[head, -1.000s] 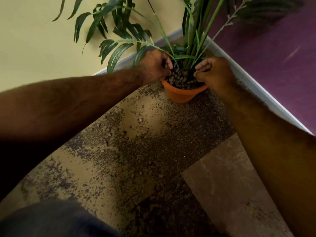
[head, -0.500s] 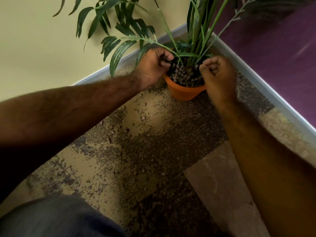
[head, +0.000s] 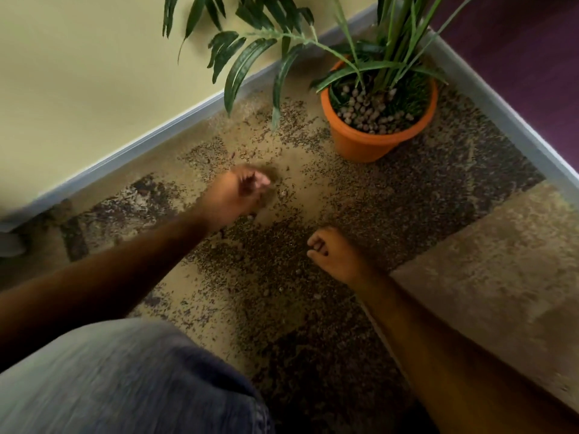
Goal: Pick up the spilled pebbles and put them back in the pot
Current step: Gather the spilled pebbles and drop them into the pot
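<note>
Down in the corner stands one round orange plastic pot (head: 369, 142), upright, its mouth facing up, a green long-leaved plant (head: 388, 54) rising out of it. Behind the pot two grey skirting boards (head: 131, 145) meet — one runs off to its left under a pale yellow wall (head: 78, 57), the other to its right under a purple wall (head: 517, 42) — so the pot is hemmed in on its far sides and open only toward the person. In front of the pot the speckled beige-and-brown carpet (head: 470, 255) lies free, wide enough for both arms.

Inside the pot a heap of small pale brown pebbles (head: 369, 114) fills the near half around the stems; too many to count. A few loose ones lie on the carpet in front of the pot and left of it, mixed into the speckle, their number not clear; they are roundish, with no long axis to tell.

Two bare hands show, both well clear of the pot. The left hand (head: 238, 195) is low over the carpet, front-left of the pot, blurred, fingers curled together — whether it pinches a pebble I cannot tell. The right hand (head: 332, 252) hangs straight in front of the pot, fingers curled into a loose fist; what it holds, if anything, is hidden. A grey denim knee (head: 125, 380) fills the nearest corner
</note>
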The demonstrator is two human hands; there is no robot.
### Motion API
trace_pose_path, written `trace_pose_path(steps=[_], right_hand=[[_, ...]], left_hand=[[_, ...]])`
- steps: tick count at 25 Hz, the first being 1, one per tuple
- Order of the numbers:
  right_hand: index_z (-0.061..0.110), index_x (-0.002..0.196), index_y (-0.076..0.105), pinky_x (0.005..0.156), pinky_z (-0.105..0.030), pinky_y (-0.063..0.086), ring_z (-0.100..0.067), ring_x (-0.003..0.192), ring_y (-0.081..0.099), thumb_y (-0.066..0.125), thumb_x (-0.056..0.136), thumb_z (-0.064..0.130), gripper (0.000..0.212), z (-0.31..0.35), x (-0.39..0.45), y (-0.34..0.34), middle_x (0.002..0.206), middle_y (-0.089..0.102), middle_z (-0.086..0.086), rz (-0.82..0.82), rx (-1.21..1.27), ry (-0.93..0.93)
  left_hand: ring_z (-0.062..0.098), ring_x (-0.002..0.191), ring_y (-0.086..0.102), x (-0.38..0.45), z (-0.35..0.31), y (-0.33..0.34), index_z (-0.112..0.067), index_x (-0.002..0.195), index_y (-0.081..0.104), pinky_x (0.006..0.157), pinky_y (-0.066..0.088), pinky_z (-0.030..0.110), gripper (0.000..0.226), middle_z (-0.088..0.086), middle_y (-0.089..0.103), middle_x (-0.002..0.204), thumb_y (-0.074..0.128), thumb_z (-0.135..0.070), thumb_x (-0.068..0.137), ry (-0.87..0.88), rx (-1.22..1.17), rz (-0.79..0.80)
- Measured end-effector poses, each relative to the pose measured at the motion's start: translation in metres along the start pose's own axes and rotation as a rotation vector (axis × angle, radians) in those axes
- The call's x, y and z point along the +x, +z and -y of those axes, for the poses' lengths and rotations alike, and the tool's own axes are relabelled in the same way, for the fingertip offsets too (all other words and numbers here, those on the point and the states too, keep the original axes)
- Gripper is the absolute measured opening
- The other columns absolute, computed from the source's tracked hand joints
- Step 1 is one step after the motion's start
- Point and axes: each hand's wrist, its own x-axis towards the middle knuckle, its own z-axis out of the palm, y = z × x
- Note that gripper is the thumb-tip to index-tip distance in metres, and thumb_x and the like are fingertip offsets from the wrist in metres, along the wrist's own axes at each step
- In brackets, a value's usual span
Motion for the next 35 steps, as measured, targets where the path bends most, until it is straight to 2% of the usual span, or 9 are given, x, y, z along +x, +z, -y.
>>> trace_pose_path(steps=[2,4,8,13,19,22,27,31,35], right_hand=[[0.019,0.107,0.063,0.087,-0.040,0.056,-0.021,0.099,0.060,0.067,0.094,0.019,0.014,0.002,-0.007,0.021,0.112,0.052,0.000,0.056,-0.074,0.001],[0.018,0.115,0.061,0.093,-0.042,0.054,-0.025,0.114,0.057,0.065,0.094,0.018,0.021,0.007,-0.012,0.034,0.128,0.049,-0.004,0.093,-0.129,-0.007],[0.018,0.122,0.059,0.098,-0.039,0.049,-0.025,0.123,0.051,0.066,0.094,0.022,0.029,0.023,-0.014,0.048,0.138,0.044,-0.005,0.136,-0.240,-0.070],[0.017,0.131,0.054,0.111,-0.042,0.037,-0.030,0.145,0.030,0.069,0.092,0.025,0.043,0.032,-0.015,0.066,0.155,0.030,-0.008,0.290,-0.484,-0.193],[0.018,0.135,0.052,0.100,-0.046,0.048,-0.032,0.135,0.037,0.070,0.091,0.025,0.049,0.036,-0.017,0.088,0.145,0.037,-0.009,0.351,-0.615,-0.323],[0.017,0.133,0.052,0.092,-0.045,0.050,-0.033,0.128,0.040,0.063,0.095,0.019,0.040,0.038,-0.022,0.101,0.142,0.039,-0.012,0.326,-0.721,-0.417],[0.011,0.130,0.054,0.095,-0.048,0.047,-0.035,0.127,0.040,0.052,0.096,0.010,0.034,0.042,-0.026,0.102,0.144,0.037,-0.014,0.369,-0.810,-0.507],[0.010,0.127,0.057,0.100,-0.046,0.047,-0.038,0.128,0.045,0.049,0.097,0.008,0.031,0.042,-0.027,0.092,0.145,0.040,-0.015,0.402,-0.843,-0.448],[0.013,0.118,0.061,0.095,-0.044,0.052,-0.038,0.124,0.050,0.055,0.095,0.009,0.024,0.039,-0.019,0.066,0.147,0.039,-0.019,0.415,-0.747,-0.308]], left_hand=[[0.008,0.095,0.068,-0.019,0.033,0.010,-0.037,0.103,0.064,0.069,0.051,0.011,0.016,-0.019,0.066,0.108,0.065,-0.024,0.094,-0.102,0.108,0.027],[0.005,0.101,0.061,-0.036,0.065,0.022,-0.033,0.114,0.061,0.069,0.045,0.005,0.026,-0.010,0.057,0.122,0.069,-0.020,0.092,-0.171,0.301,0.082],[0.017,0.112,0.054,-0.056,0.099,0.039,-0.023,0.140,0.050,0.083,0.042,0.020,0.057,0.004,0.048,0.136,0.074,-0.029,0.088,-0.178,0.574,0.141],[0.013,0.090,0.053,-0.054,0.108,0.041,-0.023,0.116,0.056,0.062,0.038,0.019,0.035,-0.002,0.052,0.111,0.074,-0.019,0.086,-0.178,0.574,0.181],[0.010,0.085,0.052,-0.059,0.112,0.041,-0.015,0.091,0.068,0.065,0.031,0.008,0.015,-0.008,0.051,0.096,0.074,-0.004,0.082,-0.075,0.521,0.156],[0.010,0.081,0.052,-0.062,0.111,0.039,-0.013,0.087,0.070,0.067,0.036,0.015,0.018,-0.007,0.052,0.093,0.072,0.003,0.078,-0.027,0.524,0.165],[0.014,0.082,0.059,-0.062,0.107,0.037,-0.016,0.089,0.070,0.066,0.042,0.014,0.018,-0.007,0.054,0.092,0.069,0.001,0.082,-0.051,0.550,0.194],[0.014,0.088,0.062,-0.055,0.097,0.028,-0.016,0.095,0.070,0.077,0.057,0.032,0.016,-0.002,0.063,0.099,0.069,-0.003,0.085,-0.073,0.562,0.220],[0.007,0.085,0.063,-0.042,0.076,0.019,-0.019,0.096,0.068,0.063,0.049,0.014,0.017,-0.008,0.062,0.098,0.067,-0.003,0.089,-0.099,0.451,0.161]])
